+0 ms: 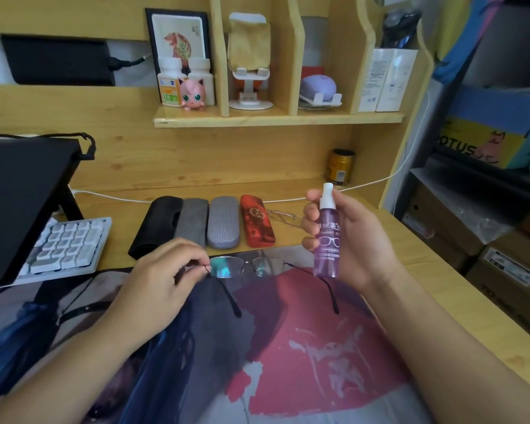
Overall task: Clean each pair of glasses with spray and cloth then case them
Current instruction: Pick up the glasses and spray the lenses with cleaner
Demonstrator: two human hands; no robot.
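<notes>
- Head view, looking down at a wooden desk [334, 191] w/ a printed desk mat [303, 332] covering the near part; the mat serves as landmark.
- Right hand [349, 240] is raised above the mat's far right edge, fingers wrapped round a purple spray bottle [327, 237]; bottle upright, white nozzle on top, glasses icon on its label.
- Left hand [162, 280] is over the mat's far left part, thumb & fingertips pinching the left hinge of a thin-framed pair of glasses [242, 266].
- Those glasses sit at the mat's far edge, lenses facing away from the viewer, both temples unfolded & pointing back toward the person; can't tell if they rest on the mat or are lifted slightly.
- Just beyond the mat's far edge, 4 cases in a row, side by side: black case [156, 221], grey felt case [193, 218], grey textured case [223, 221], red case [256, 220].
- Right of the red case, partly behind the right hand, a second wire-framed pair [283, 217] on the bare desk.
- Left of the mat: white keyboard [71, 243] under a black stand [22, 197].
</notes>
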